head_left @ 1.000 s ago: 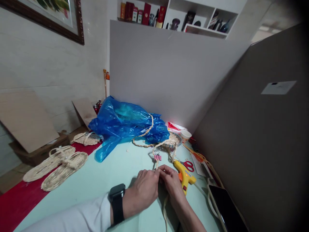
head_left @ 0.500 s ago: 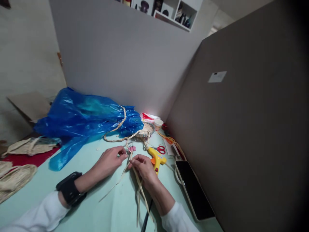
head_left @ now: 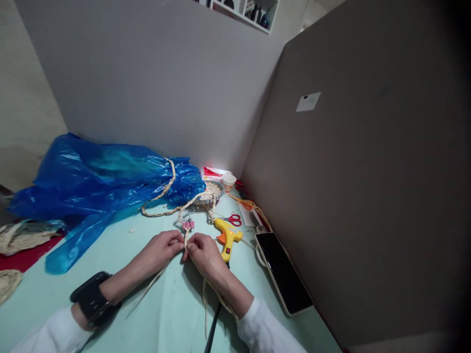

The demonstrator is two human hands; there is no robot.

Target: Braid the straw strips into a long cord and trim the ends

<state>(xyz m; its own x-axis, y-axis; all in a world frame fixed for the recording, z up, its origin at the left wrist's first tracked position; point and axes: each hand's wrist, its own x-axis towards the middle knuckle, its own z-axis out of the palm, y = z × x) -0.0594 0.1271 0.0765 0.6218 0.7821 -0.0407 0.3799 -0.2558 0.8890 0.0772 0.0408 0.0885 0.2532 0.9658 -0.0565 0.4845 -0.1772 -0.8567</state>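
My left hand (head_left: 158, 251) and my right hand (head_left: 204, 254) meet at their fingertips on the pale green table (head_left: 172, 314), both pinched on flat straw strips (head_left: 204, 304) whose loose ends trail toward me. A pink binder clip (head_left: 188, 224) grips the braid just beyond my fingers. The braided straw cord (head_left: 165, 189) runs from there over a blue plastic bag (head_left: 95, 176) and to a small woven straw piece (head_left: 209, 192). A black watch (head_left: 90, 299) is on my left wrist.
A yellow glue gun (head_left: 227, 237) lies right of my right hand, with red scissors (head_left: 232, 219) behind it. A dark phone (head_left: 282, 271) lies near the brown partition (head_left: 368, 171). A paper cup (head_left: 228, 180) stands at the back corner. Woven straw sandals (head_left: 22, 235) lie at far left.
The view has swung down and to the right, so the shelf and sandals slid out. My hands parted with the strips spread half a second ago, then came back together at the braid.
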